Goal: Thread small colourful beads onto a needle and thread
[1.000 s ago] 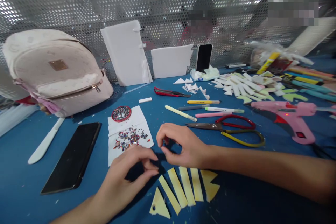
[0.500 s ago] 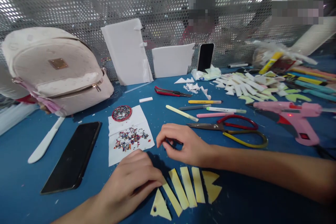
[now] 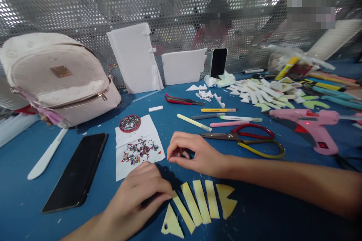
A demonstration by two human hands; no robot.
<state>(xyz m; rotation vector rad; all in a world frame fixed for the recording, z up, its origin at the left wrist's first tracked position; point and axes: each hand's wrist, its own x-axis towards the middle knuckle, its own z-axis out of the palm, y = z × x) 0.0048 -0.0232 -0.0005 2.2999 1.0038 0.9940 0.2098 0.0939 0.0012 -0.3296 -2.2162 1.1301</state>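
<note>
Several yellow strips (image 3: 201, 201) lie fanned out on the blue table, between a yellow triangle with a hole (image 3: 172, 223) and a notched yellow tail-like piece (image 3: 226, 200). My left hand (image 3: 145, 192) rests beside them, its thumb and forefinger closed at the upper end of the leftmost strip. Above the strips is my right hand (image 3: 195, 154), fingers curled and fingertips pressed together; whatever they hold, if anything, is too small to make out. White paper (image 3: 152, 131) with loose colourful sequins (image 3: 140, 151) and a red-rimmed round dish of glitter (image 3: 129, 123) lies beyond my left hand.
Scissors (image 3: 249, 137), markers (image 3: 219, 110) and a red cutter (image 3: 182, 100) lie beyond my right hand. A pink glue gun (image 3: 313, 124) is at right, below a pile of foam pieces (image 3: 263, 92). At left are a phone (image 3: 76, 171), white knife (image 3: 48, 156) and backpack (image 3: 59, 83).
The view has shifted slightly, moving most things a little left. My right fingers have drawn slightly closer together. My left hand keeps its place by the strip.
</note>
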